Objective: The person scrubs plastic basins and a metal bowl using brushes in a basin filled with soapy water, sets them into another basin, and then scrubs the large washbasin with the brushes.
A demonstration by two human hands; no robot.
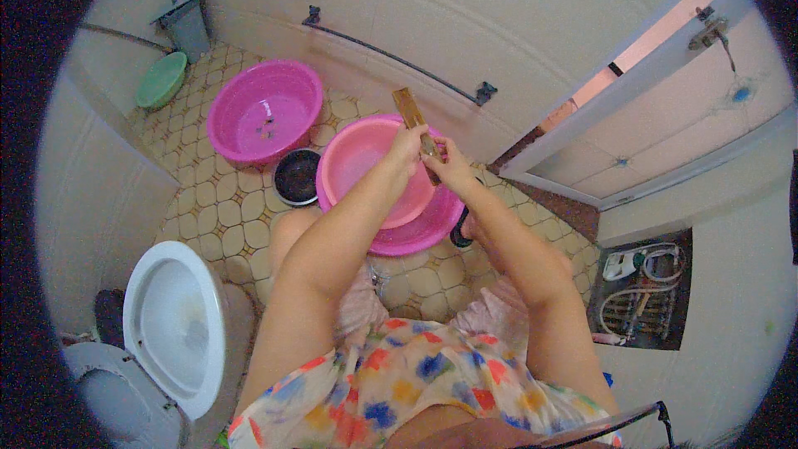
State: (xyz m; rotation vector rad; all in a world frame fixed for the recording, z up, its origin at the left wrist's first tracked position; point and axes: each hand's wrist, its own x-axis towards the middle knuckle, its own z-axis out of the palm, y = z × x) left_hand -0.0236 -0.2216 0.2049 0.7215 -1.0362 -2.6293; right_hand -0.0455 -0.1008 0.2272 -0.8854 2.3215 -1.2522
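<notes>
Both hands are over a pink basin [349, 162], which sits inside a larger magenta basin [430, 234] on the tiled floor. My left hand [409, 144] grips the middle of a long, flat brown strip [409, 107] that looks like wood. It tilts, with its far end pointing up toward the wall. At the strip's near end, the fingers and thumb of my right hand [451, 165] close around it. A small pale patch shows between the hands; what it is I cannot tell. The inside of the pink basin is partly hidden by my left forearm.
Another magenta basin [267, 113] with small dark bits in it stands to the left. Between the basins sits a dark round pan [298, 177]. A toilet [177, 324] is at lower left, a wall bar [399, 57] ahead, a door [654, 112] at right.
</notes>
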